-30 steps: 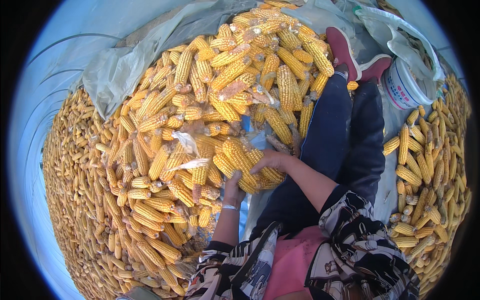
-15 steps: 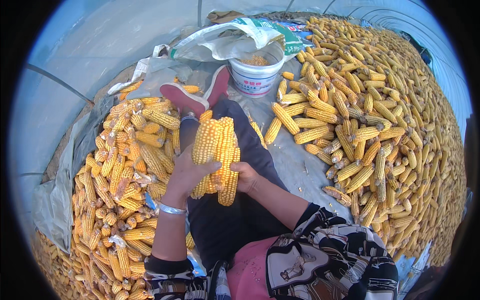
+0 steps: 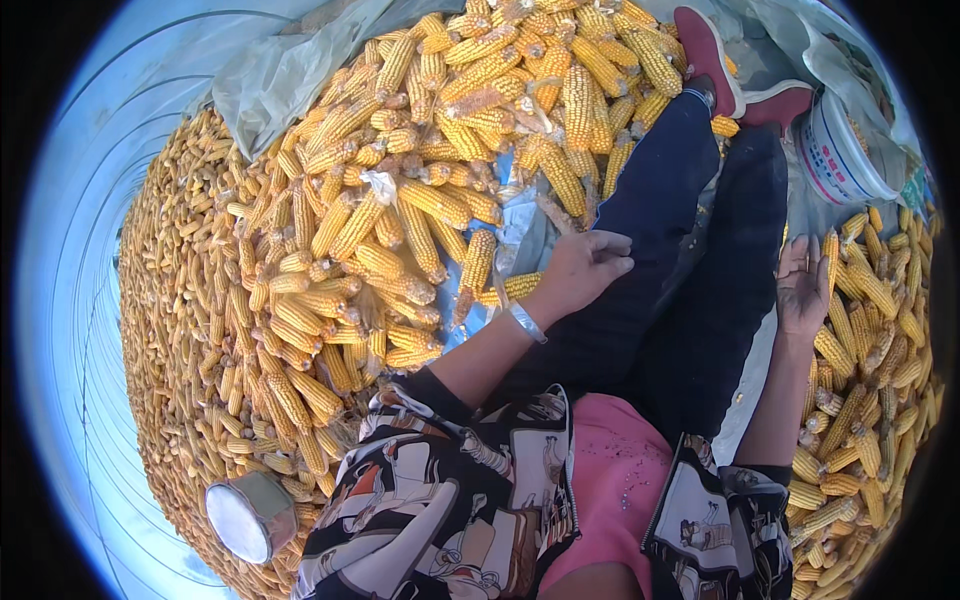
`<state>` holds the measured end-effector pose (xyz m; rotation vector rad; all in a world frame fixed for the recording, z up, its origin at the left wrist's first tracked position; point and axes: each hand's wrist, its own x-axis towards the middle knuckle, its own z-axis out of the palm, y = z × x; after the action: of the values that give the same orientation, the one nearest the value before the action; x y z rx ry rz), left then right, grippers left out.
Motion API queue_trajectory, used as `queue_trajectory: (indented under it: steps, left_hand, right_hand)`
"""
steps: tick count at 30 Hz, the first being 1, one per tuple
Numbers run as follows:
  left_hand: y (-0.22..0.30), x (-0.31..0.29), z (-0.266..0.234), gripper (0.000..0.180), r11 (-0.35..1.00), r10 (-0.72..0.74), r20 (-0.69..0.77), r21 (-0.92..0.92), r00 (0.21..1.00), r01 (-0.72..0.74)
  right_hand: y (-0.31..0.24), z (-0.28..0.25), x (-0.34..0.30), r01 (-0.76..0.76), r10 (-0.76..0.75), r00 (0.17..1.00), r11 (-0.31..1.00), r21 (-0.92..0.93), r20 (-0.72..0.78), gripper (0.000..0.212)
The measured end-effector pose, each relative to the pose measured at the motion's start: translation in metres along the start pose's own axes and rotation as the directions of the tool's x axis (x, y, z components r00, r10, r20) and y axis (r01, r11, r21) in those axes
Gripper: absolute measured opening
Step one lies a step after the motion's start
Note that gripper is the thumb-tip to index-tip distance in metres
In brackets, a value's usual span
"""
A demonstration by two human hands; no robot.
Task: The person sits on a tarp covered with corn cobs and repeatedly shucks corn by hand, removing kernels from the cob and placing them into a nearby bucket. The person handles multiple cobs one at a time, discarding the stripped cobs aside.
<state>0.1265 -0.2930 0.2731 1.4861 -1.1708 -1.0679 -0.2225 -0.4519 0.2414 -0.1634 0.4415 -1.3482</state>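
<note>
My left hand (image 3: 588, 268) hangs over the edge of my left thigh, thumb and fingers apart, with nothing seen in it. Close by it are a brownish piece like a bare cob or husk (image 3: 556, 214) and a yellow ear of corn (image 3: 515, 289). On my other side, my right hand (image 3: 803, 285) is palm up with its fingers spread and holds nothing. Its fingertips are beside an ear of corn (image 3: 831, 256) at the edge of the right-hand pile; whether they touch it I cannot tell.
A large heap of corn ears (image 3: 385, 225) spreads along my left, and another pile (image 3: 870, 400) is at my right. Past my shoes (image 3: 706, 55) stands a white bucket (image 3: 835, 155). A round white-topped container (image 3: 240, 520) rests on the heap behind left. Plastic sheeting (image 3: 270, 85) borders the heap.
The corn ears held between both hands are no longer in them. My hands have moved apart, one to each side of my legs. The view has swung toward the left.
</note>
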Motion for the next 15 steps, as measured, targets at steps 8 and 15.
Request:
queue_trajectory:
  steps: [8,15]
  left_hand:
    - [-0.149,-0.087,-0.134,0.052,0.668,-0.295,-0.510,0.494,0.808,0.556]
    - [-0.134,-0.078,-0.141,0.041,0.857,-0.242,-0.601,0.236,0.762,0.458]
  right_hand:
    - [0.275,0.117,0.040,0.012,0.371,0.928,0.029,-1.000,0.022,0.056]
    - [0.369,0.108,0.051,0.051,0.273,0.938,-0.716,-0.697,-0.212,0.062]
